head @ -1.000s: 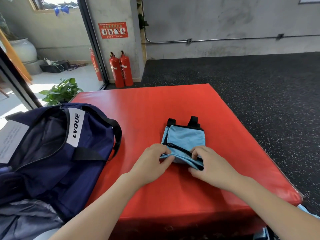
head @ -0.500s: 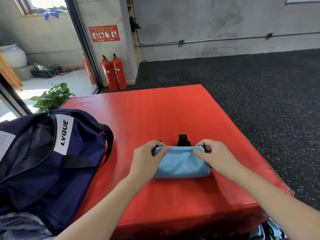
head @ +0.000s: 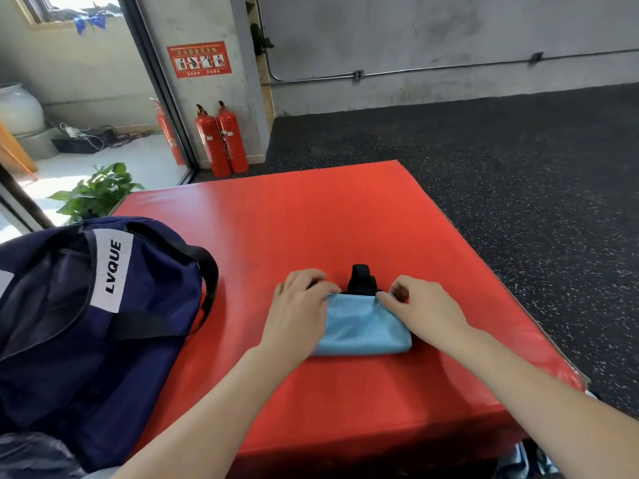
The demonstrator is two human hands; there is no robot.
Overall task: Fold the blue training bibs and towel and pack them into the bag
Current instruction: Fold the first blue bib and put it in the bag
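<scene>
The folded blue bib lay as a compact bundle on the near half of the red mat, its black straps poking out past the far edge. The left hand rested over the bundle's left end, fingers curled over the far corner. The right hand pressed the right end, its fingertips bent down onto the far edge of the fabric; neither grip was spread wide, and both seemed to pinch or pin the fold rather than lift it, though the thumbs were hidden.

The slippery mesh looked likely to spring open if either hand let go before the bundle was gathered, and the loose straps could snag on the way over. The navy bag sat at the left of the mat, just beside the left arm, its mouth sagging partly closed, so the bundle might catch on the rim.
</scene>
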